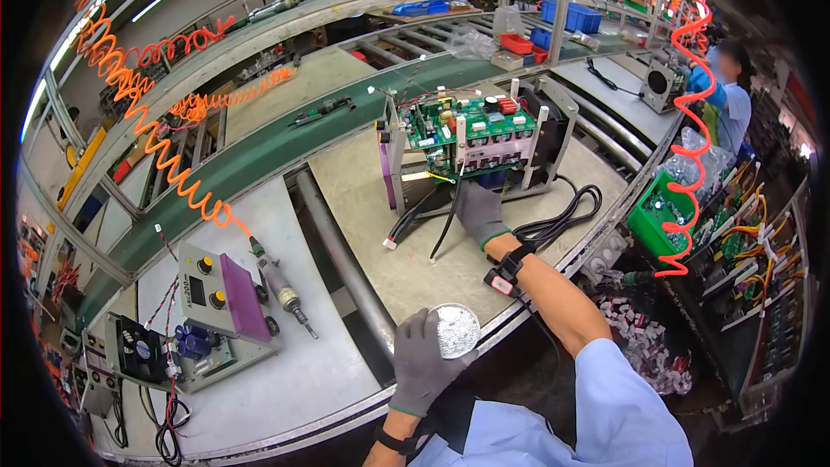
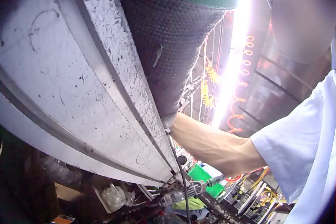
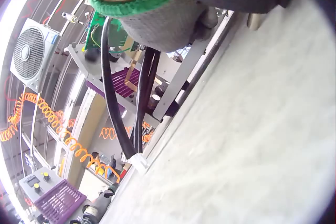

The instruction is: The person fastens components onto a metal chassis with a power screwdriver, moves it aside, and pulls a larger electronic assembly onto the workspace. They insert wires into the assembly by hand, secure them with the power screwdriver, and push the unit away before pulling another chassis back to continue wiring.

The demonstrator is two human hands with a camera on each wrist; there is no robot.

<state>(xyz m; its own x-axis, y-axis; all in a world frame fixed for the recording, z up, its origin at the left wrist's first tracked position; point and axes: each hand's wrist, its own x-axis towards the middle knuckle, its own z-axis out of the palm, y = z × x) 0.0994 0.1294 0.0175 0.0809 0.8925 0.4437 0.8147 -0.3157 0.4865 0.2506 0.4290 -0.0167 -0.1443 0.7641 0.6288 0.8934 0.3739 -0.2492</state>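
i'm logging: left hand, gripping round dish, tilt risking spillage; right hand, grip hidden, loose cables risking snags.

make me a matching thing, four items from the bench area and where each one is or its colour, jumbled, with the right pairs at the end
1. round dish
2. right hand
3. power driver
4. plastic bin

A. at the end of a coiled orange hose
B. green, on the right side of the head view
C. held in the left hand
D. at the base of the open unit

Pairs: 1-C, 2-D, 3-A, 4-B
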